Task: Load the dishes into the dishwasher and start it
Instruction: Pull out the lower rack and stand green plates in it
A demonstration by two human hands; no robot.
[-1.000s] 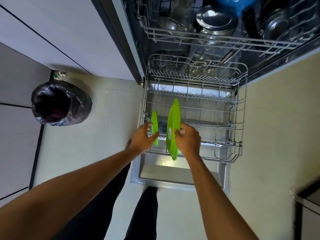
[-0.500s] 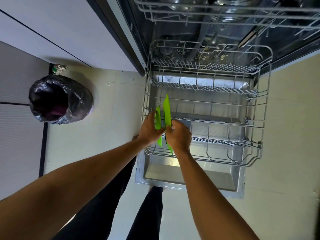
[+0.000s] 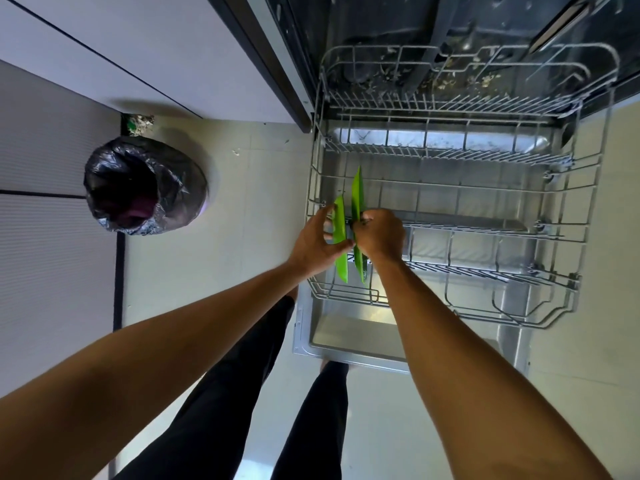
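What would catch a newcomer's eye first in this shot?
The left hand grips a smaller green plate and the right hand pinches a larger green plate. Both plates stand on edge at the left end of the pulled-out lower rack. A bin lined with a black bag stands on the floor to the left.

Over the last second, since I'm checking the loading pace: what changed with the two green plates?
The left hand and right hand brought the smaller green plate and larger green plate closer together and down, edge-on, into the left front of the lower rack. Both are still gripped. Rack and bin stayed put.
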